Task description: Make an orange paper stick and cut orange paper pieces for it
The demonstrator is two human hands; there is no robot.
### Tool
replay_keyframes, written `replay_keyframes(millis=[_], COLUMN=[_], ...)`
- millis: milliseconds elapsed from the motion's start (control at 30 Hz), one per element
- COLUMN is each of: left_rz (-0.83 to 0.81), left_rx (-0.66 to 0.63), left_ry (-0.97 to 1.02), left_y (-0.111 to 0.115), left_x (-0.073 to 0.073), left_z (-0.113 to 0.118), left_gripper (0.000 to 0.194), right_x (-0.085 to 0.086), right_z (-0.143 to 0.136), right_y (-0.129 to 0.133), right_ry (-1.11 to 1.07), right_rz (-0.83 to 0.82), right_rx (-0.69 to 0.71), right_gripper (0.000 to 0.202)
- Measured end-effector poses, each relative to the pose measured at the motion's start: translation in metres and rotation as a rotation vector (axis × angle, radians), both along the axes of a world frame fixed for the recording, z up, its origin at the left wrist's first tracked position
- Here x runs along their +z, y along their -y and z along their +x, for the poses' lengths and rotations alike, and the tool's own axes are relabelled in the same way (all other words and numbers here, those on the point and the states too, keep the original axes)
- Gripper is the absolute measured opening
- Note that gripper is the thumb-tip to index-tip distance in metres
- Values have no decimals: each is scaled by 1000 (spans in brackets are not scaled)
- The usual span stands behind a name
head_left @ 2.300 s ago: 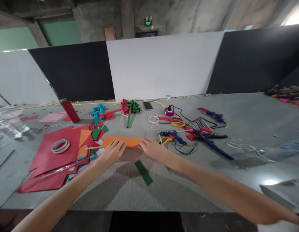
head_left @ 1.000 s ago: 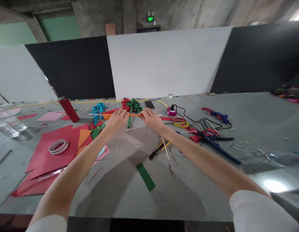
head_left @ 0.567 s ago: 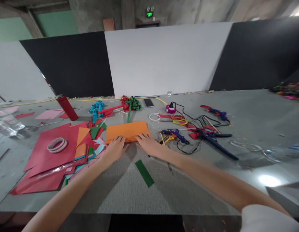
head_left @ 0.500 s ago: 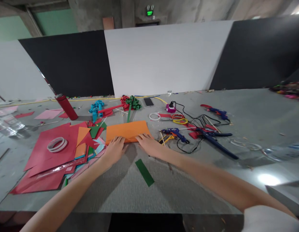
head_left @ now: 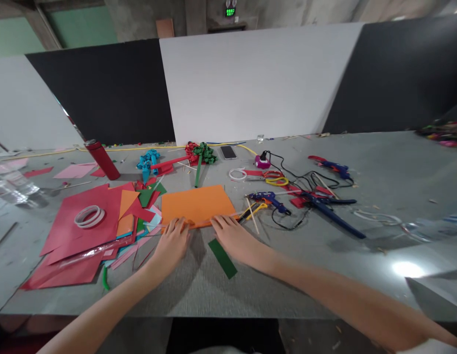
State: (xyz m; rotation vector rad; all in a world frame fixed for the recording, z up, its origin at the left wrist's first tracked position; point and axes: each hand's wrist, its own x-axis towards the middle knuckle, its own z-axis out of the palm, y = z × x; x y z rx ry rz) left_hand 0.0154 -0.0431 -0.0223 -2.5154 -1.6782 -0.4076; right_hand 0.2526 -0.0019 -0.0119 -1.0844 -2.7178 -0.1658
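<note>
A sheet of orange paper (head_left: 195,202) lies on the grey table in front of me, its near edge turned up into a narrow fold or roll. My left hand (head_left: 175,241) has its fingers curled over the left part of that edge. Farther right on the same edge, my right hand (head_left: 231,236) holds the paper with bent fingers; both thumbs are mostly hidden. Just below the right hand, a dark green paper strip (head_left: 223,258) rests on the table. Blue glue gun (head_left: 270,199) and yellow-handled scissors (head_left: 259,209) lie right of the sheet.
Left are red paper sheets (head_left: 80,196) with a tape roll (head_left: 89,216) on top, plus a red flask (head_left: 103,160). Curled ribbons (head_left: 202,153), a phone (head_left: 228,152) and a purple power adapter (head_left: 262,160) stand farther back. Dark blue pliers-like tool (head_left: 335,216) and cables lie right.
Both hands have drawn the near edge of the orange paper toward me, and more of the sheet's face shows. The view has shifted slightly.
</note>
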Motion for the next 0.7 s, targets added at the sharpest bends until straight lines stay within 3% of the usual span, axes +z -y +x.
replay_keyframes(millis=[267,500,567,700], left_rz=[-15,-72,-81,-71], left_rx=[9,-3,7,31], left_ry=[-71,-18,6,4], left_y=[16,31,27,10], left_x=[-13,5,9,11], left_z=[-7,-12,-17,-29], left_gripper=[52,65,61,35], right_x=[8,8,9,11], right_z=[2,6,7,6], right_y=[20,15,8,-6], right_ry=[48,71,77,82], right_rz=[-7,-1,-13,-44], right_rx=[-54,-47,-41,-38], right_gripper=[39,43,47,46])
